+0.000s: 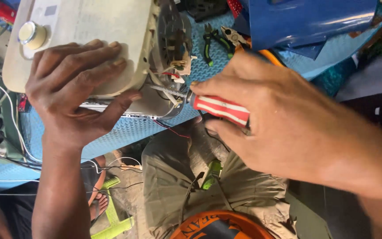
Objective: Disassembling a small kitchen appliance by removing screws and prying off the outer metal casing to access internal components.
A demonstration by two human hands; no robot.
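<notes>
The cream appliance (80,40) looks bulky and rigid, so it's steadied by the spread left hand (74,93); the red-striped screwdriver (219,108) is pinched by the right hand (284,124).

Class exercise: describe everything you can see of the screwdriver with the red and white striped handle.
The screwdriver has a glossy, plastic-looking handle with red and white lengthwise stripes and a thin grey metal shaft. It lies nearly level, tip pointing left into the open end of the cream appliance casing, among wires and small fittings. The right hand grips the handle, hiding its rear end; the tip's shape cannot be made out. The left hand presses on the casing, not on the tool.
</notes>
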